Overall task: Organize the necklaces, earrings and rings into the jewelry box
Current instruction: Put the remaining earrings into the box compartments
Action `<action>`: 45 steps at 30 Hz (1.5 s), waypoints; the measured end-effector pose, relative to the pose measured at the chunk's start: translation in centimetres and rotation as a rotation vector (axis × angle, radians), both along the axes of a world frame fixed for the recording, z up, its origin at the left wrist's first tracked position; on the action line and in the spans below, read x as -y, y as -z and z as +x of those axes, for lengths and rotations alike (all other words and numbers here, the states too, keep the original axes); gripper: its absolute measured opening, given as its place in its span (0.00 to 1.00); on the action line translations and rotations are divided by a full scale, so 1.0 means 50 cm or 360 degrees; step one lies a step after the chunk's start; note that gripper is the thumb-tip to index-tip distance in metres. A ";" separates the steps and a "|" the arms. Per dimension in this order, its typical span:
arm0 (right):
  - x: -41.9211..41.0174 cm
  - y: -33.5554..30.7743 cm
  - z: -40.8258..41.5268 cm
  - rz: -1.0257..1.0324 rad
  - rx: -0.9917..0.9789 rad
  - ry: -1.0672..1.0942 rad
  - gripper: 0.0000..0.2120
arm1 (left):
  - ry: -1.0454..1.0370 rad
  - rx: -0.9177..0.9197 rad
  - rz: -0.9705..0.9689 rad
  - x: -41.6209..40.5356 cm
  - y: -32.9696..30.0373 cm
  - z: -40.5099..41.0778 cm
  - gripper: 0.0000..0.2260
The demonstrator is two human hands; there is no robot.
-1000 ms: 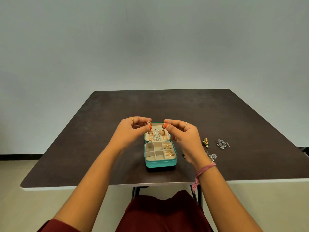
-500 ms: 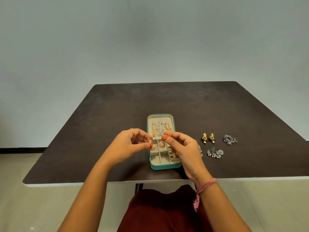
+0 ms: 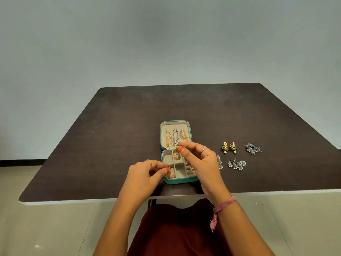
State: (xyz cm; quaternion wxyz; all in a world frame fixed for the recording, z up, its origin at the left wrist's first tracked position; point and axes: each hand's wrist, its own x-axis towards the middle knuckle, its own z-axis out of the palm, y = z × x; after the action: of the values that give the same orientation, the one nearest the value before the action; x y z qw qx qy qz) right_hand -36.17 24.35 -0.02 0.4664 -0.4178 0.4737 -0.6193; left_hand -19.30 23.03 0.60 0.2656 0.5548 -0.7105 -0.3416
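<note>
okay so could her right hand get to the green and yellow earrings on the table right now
Probably yes, once freed. The green and yellow earrings lie in the open on the table, just beyond the right hand, with nothing between them. But that hand's fingers are pinching a gold earring over the jewelry box.

A dark brown table (image 3: 129,111) stands before a plain grey wall (image 3: 166,43) on a beige floor (image 3: 46,228).

Head camera looks forward and down over the table (image 3: 114,126); hands close below.

Soft, even, dim light; faint shadows on the dark brown matte table (image 3: 129,126); wide-angle bending at edges; slight softness.
</note>
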 end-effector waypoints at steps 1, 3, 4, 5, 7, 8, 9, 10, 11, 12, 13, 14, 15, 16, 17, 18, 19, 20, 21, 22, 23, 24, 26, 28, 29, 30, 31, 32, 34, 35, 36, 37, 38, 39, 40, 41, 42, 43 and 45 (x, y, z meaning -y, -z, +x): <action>0.000 0.000 0.000 -0.0001 -0.0009 0.0006 0.08 | -0.0012 0.0003 -0.0001 -0.002 0.001 -0.001 0.04; -0.001 0.001 0.000 -0.0009 -0.0033 0.0009 0.07 | -0.0055 -0.0018 0.0000 -0.005 0.004 -0.005 0.04; -0.001 0.000 0.000 -0.0013 -0.0057 0.0007 0.07 | -0.0076 -0.0033 0.0003 -0.007 0.004 -0.007 0.04; -0.002 -0.001 0.001 -0.0014 -0.0084 0.0007 0.07 | -0.0095 -0.0045 0.0005 -0.009 0.006 -0.010 0.04; -0.003 -0.003 0.001 -0.0012 -0.0131 0.0009 0.07 | -0.0150 -0.0075 -0.0003 -0.013 0.011 -0.017 0.04; -0.003 -0.004 0.001 -0.0012 -0.0148 0.0007 0.06 | -0.0189 -0.0081 -0.0009 -0.013 0.013 -0.019 0.03; -0.003 -0.004 0.001 -0.0009 -0.0160 0.0003 0.06 | -0.0223 -0.0079 -0.0007 -0.013 0.015 -0.021 0.03; -0.003 -0.004 0.001 -0.0004 -0.0168 -0.0006 0.06 | -0.0244 -0.0073 0.0013 -0.013 0.016 -0.022 0.04; -0.002 -0.004 0.001 0.0000 -0.0178 -0.0017 0.06 | -0.0255 -0.0074 0.0043 -0.012 0.018 -0.023 0.04; -0.002 -0.004 0.001 0.0003 -0.0198 -0.0027 0.06 | -0.0263 -0.0085 0.0072 -0.011 0.020 -0.023 0.05; -0.002 -0.004 0.001 0.0002 -0.0225 -0.0038 0.06 | -0.0272 -0.0102 0.0088 -0.011 0.021 -0.023 0.05; -0.001 -0.003 0.002 -0.0001 -0.0253 -0.0052 0.06 | -0.0281 -0.0113 0.0084 -0.011 0.022 -0.023 0.04; -0.001 -0.001 0.002 -0.0004 -0.0281 -0.0070 0.07 | -0.0287 -0.0118 0.0065 -0.012 0.023 -0.023 0.04; -0.001 0.000 0.003 -0.0002 -0.0313 -0.0094 0.08 | -0.0291 -0.0127 0.0048 -0.012 0.024 -0.023 0.04; -0.001 0.002 0.005 0.0005 -0.0346 -0.0118 0.09 | -0.0295 -0.0145 0.0041 -0.013 0.026 -0.024 0.03; -0.001 0.003 0.005 0.0016 -0.0380 -0.0141 0.09 | -0.0297 -0.0161 0.0042 -0.014 0.027 -0.026 0.03; -0.001 0.004 0.006 0.0029 -0.0421 -0.0156 0.10 | -0.0295 -0.0172 0.0048 -0.015 0.027 -0.027 0.03; -0.001 0.005 0.007 0.0042 -0.0475 -0.0164 0.10 | -0.0286 -0.0174 0.0056 -0.015 0.027 -0.028 0.03; -0.001 0.006 0.008 0.0055 -0.0531 -0.0170 0.10 | -0.0272 -0.0175 0.0058 -0.015 0.027 -0.029 0.04; -0.001 0.008 0.009 0.0071 -0.0576 -0.0177 0.10 | -0.0260 -0.0178 0.0053 -0.016 0.028 -0.030 0.04; -0.001 0.008 0.010 0.0093 -0.0604 -0.0183 0.10 | -0.0252 -0.0184 0.0045 -0.016 0.028 -0.031 0.04; -0.001 0.009 0.011 0.0121 -0.0628 -0.0184 0.09 | -0.0247 -0.0189 0.0036 -0.016 0.029 -0.031 0.04; 0.000 0.009 0.012 0.0176 -0.0661 -0.0183 0.08 | -0.0242 -0.0203 0.0025 -0.016 0.031 -0.031 0.04; 0.001 0.007 0.011 0.0211 -0.0681 -0.0192 0.08 | -0.0238 -0.0230 0.0000 -0.017 0.034 -0.031 0.05; 0.002 0.006 0.011 0.0222 -0.0697 -0.0195 0.08 | -0.0237 -0.0249 -0.0019 -0.018 0.035 -0.031 0.05; 0.002 0.004 0.010 0.0228 -0.0708 -0.0198 0.08 | -0.0241 -0.0271 -0.0038 -0.019 0.037 -0.031 0.06; 0.003 0.004 0.010 0.0235 -0.0713 -0.0197 0.08 | -0.0246 -0.0296 -0.0054 -0.020 0.038 -0.030 0.07; 0.002 0.003 0.009 0.0242 -0.0729 -0.0192 0.07 | -0.0251 -0.0320 -0.0068 -0.022 0.040 -0.030 0.08; 0.000 0.002 0.009 0.0259 -0.0817 -0.0159 0.07 | -0.0248 -0.0345 -0.0086 -0.024 0.043 -0.027 0.09; -0.001 0.001 0.010 0.0264 -0.0862 -0.0137 0.07 | -0.0237 -0.0345 -0.0092 -0.025 0.044 -0.026 0.10; -0.003 0.001 0.011 0.0260 -0.0904 -0.0114 0.07 | -0.0221 -0.0337 -0.0099 -0.026 0.045 -0.025 0.11; -0.004 0.001 0.013 0.0246 -0.0953 -0.0088 0.06 | -0.0203 -0.0322 -0.0107 -0.026 0.046 -0.025 0.12; -0.006 0.001 0.015 0.0225 -0.1014 -0.0065 0.06 | -0.0188 -0.0306 -0.0115 -0.026 0.047 -0.024 0.12; -0.007 0.002 0.017 0.0214 -0.1083 -0.0051 0.06 | -0.0178 -0.0288 -0.0123 -0.026 0.048 -0.025 0.13; -0.009 0.003 0.020 0.0220 -0.1146 -0.0047 0.06 | -0.0175 -0.0272 -0.0127 -0.025 0.049 -0.025 0.12; -0.010 0.002 0.021 0.0245 -0.1195 -0.0050 0.06 | -0.0179 -0.0260 -0.0128 -0.025 0.050 -0.026 0.12; -0.013 -0.001 0.021 0.0277 -0.1231 -0.0063 0.06 | -0.0188 -0.0255 -0.0130 -0.024 0.050 -0.027 0.12; -0.015 -0.005 0.019 0.0307 -0.1248 -0.0086 0.06 | -0.0198 -0.0254 -0.0135 -0.024 0.052 -0.027 0.12; -0.021 -0.014 0.013 0.0365 -0.1212 -0.0171 0.08 | -0.0217 -0.0264 -0.0146 -0.024 0.054 -0.028 0.12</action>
State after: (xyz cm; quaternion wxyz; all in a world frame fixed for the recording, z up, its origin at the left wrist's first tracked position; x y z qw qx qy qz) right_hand -35.51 25.42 0.69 0.3328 -0.5868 0.6563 -0.3379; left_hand -20.69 24.24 -2.07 0.3712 0.5589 -0.6617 -0.3345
